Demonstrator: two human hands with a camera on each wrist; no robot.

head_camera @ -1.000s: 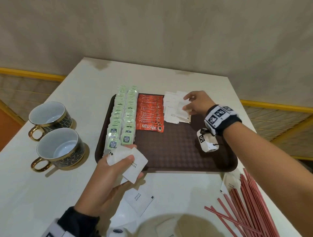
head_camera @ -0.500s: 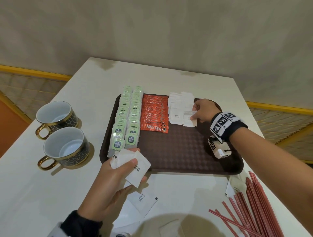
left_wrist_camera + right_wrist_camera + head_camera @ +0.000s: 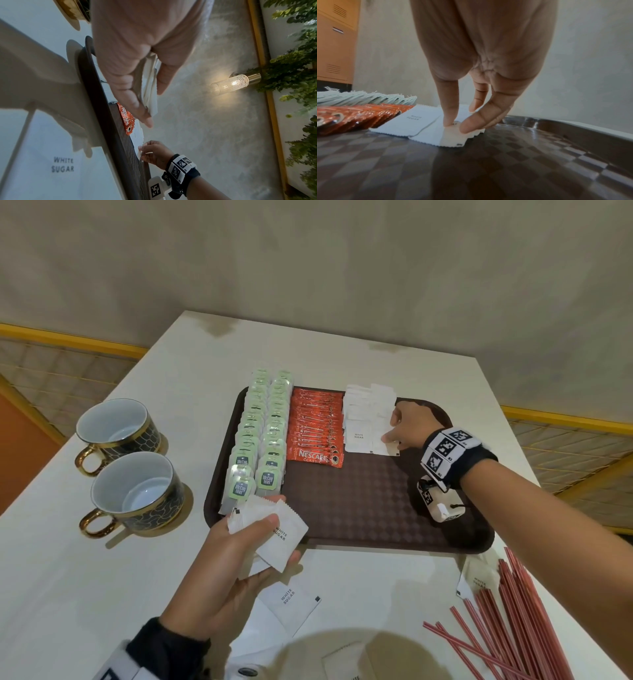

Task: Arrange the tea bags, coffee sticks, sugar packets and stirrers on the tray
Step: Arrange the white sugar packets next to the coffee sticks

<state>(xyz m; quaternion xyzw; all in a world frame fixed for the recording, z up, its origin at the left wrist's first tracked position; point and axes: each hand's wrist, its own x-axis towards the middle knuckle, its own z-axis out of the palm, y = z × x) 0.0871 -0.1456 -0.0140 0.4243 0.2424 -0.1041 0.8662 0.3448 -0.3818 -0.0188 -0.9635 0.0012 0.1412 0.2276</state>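
Brown tray (image 3: 359, 508) on white bench (image 3: 102, 577), taken as landmark. Inside tray, far left: two overlapping rows of green tea bags (image 3: 260, 436). Just right of those, touching: stacked row of red coffee sticks (image 3: 317, 428). Right again, at tray's far middle: overlapping white sugar packets (image 3: 366, 416), far ones lapping over tray rim. Right hand (image 3: 409, 426) low over tray at right edge of that sugar row; thumb and forefinger fingers (image 3: 471, 124) closed in a pinch on corner of nearest packet, packet lying flat on tray floor. Left hand (image 3: 226, 570) off tray's near left corner, above bench; fingers curled round small bunch of held sugar packets (image 3: 270, 532), thumb pressed on top, one face reading WHITE SUGAR. More loose sugar packets (image 3: 291, 602) flat on bench just near side of tray, below left hand; another single packet (image 3: 478, 580) off tray's near right corner. Red stirrers (image 3: 513, 628) in loose pile on bench beside that packet, none on tray. Two dark gold-trimmed cups (image 3: 133, 491) on bench left of tray, handles toward near side, well apart from tray rim.
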